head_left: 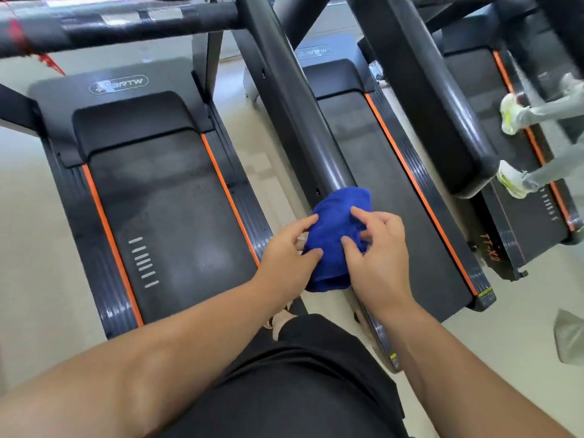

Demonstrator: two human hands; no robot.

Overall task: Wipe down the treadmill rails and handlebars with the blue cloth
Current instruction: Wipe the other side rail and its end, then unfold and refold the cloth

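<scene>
Beside the near treadmill (164, 200), the blue cloth (335, 222) is bunched over the end of a dark handrail (303, 115). Left hand (286, 257) and right hand (384, 248) both curl their fingers (311, 221) onto it, pinching the fabric. Wiping seems to be at this one rail end — the overhead handlebar (126, 23) and the other rails likely remain, though nothing shows which are clean.

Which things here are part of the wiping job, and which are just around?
In the job: blue cloth, left hand and right hand holding it, handrail it covers, top handlebar.
Just around: treadmill belt, orange trim, another person's white shoes.
</scene>
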